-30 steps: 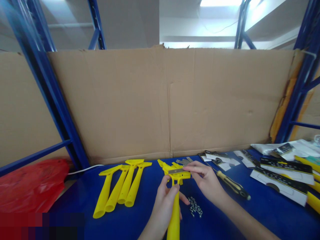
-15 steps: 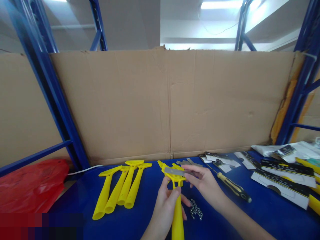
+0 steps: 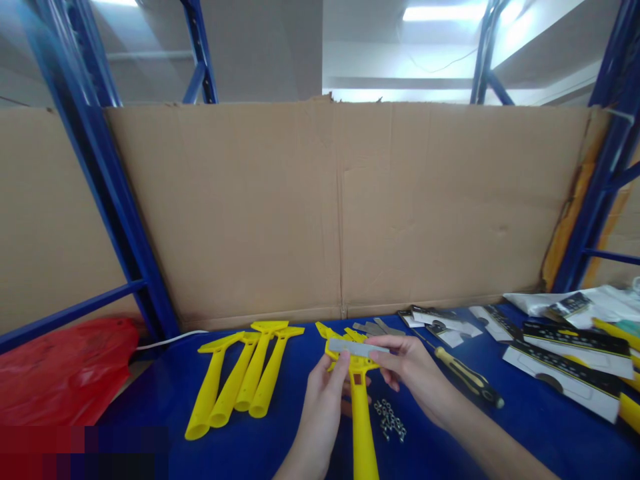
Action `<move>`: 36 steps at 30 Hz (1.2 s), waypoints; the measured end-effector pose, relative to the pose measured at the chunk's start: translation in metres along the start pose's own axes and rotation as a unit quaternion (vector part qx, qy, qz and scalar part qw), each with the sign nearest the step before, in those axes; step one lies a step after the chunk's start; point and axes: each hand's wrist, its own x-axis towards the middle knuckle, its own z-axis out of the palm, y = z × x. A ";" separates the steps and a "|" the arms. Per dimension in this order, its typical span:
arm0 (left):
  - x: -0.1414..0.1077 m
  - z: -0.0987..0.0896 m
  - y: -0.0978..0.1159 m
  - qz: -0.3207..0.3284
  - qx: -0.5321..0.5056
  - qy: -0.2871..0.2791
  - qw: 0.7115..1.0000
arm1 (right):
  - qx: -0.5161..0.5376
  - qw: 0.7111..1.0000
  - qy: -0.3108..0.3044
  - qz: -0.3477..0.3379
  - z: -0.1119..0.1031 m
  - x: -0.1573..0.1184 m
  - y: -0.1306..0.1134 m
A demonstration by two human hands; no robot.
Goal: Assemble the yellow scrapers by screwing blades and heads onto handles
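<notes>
— Holding what, that left hand (image 3: 320, 393)?
— One yellow T-shaped plastic handle (image 3: 365, 427). Fingers curled behind the neck, thumb up front at the lower edge of a grey flat metal strip (image 3: 357, 347). Stem points at the wearer; likely so the head can be seen and steadied.
— Right hand (image 3: 413, 367)?
— Closed in a pinch on the strip's right end; strip lies across the handle's head. End grip probably keeps fingers off the rest.
— Close by?
— Small shiny metal fasteners (image 3: 391, 420), loose on the blue table (image 3: 240, 453), within easy reach, I'd judge. Beyond the head: yellow plastic pieces (image 3: 324, 329), loose grey metal strips (image 3: 369, 327). Black-and-cream screwdriver (image 3: 470, 377) right of the right hand.
— Farther out?
— Left: four yellow plastic handles (image 3: 215, 387), hollow ends toward the wearer, presumably ranked for picking up.
— Containers?
— Far left, red plastic sheeting or bag (image 3: 75, 367); contents hidden. Right: overlapping black-and-white card packets (image 3: 565, 383), yellow parts partly beneath. Whitish plastic bag (image 3: 527, 303) behind; cannot tell what's inside.
</notes>
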 end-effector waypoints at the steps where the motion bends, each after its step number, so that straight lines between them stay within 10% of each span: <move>1: 0.002 -0.002 0.000 0.005 -0.001 0.022 1.000 | -0.002 1.000 -0.004 0.002 0.001 0.000 0.000; 36: 0.009 -0.013 0.010 -0.026 -0.009 0.018 0.999 | 0.016 0.999 0.027 0.020 0.005 0.002 0.005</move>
